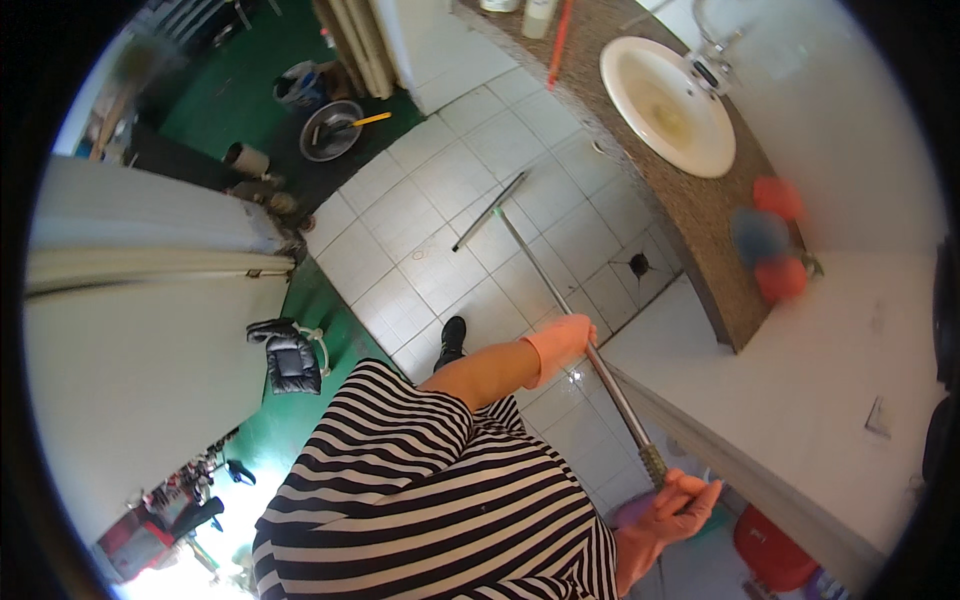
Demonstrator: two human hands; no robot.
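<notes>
A long-handled floor squeegee slants across the white tiles. Its thin dark blade [512, 186] lies on the floor ahead of me, joined by a green connector to a silver pole [541, 268]. My left hand [562, 345], in a pink rubber glove, is wrapped round the pole about midway. Lower right, my right hand [676, 512], in a similar glove, has its fingers curled at the top end, by the ribbed grip [652, 464]. The palm side hides where the pole ends. My black shoe [453, 338] shows beyond my striped clothing.
A brown stone counter [655, 165] with a white basin [672, 105] runs along the right. Near it is a floor drain [638, 264]. A metal bowl [331, 131] sits on green floor at far left. A red basin [775, 550] stands lower right.
</notes>
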